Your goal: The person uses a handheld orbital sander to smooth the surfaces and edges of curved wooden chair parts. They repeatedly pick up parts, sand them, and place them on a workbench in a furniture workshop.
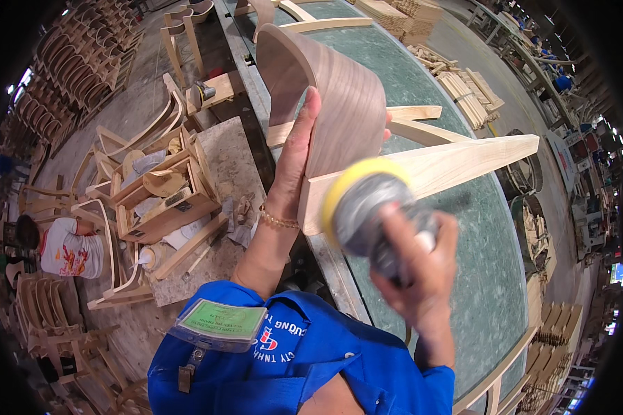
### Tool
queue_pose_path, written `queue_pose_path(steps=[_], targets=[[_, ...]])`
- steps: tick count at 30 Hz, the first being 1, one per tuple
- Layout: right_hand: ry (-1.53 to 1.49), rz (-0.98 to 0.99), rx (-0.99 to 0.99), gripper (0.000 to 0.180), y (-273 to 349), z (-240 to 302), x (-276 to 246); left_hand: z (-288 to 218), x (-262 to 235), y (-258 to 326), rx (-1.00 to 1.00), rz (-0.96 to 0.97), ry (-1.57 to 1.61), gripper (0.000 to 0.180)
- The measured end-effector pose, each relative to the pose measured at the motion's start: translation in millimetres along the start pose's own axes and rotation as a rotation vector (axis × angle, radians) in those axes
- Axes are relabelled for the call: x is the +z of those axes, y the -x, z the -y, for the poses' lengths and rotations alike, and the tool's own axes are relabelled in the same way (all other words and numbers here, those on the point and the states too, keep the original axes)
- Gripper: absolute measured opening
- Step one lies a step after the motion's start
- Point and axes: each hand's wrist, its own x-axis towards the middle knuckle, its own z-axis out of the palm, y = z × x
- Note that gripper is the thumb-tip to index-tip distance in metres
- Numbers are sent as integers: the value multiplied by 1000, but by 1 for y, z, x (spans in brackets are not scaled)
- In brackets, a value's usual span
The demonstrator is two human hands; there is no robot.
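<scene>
A chair frame with a curved, dark-veneered backrest [346, 90] and pale wooden legs [464, 160] rests over a green-topped workbench. My left hand [299, 142] is closed around the edge of the backrest, thumb on the near side and fingertips showing at its far edge. In my right hand [422, 263] is a grey orbital sander [367, 214] with a yellow pad, gripped from above and slightly blurred. Its pad lies against or very close to the wide pale end of the nearest leg; the exact contact is hidden.
At left, a wooden box [169, 190] holding sanding discs and cloths stands on a low board among curved frames. Another person [73, 245] in a white shirt is beyond it. Stacked wooden parts [471, 97] lie right of the green bench top [464, 277]. A second sander [204, 90] sits upper left.
</scene>
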Motion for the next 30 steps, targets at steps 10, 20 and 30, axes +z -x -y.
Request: queue_pose_path(steps=[10,20,30], targets=[[10,-162,122,77,18,-32,-5,6,4,5,-12,-38,-12,75],[-65,45,-11,83,31,-1,2,16,-1,13,-38,4,-20,76],[-56,77,-160,58,41,7,10,12,4,17,-21,-2,-22,77]])
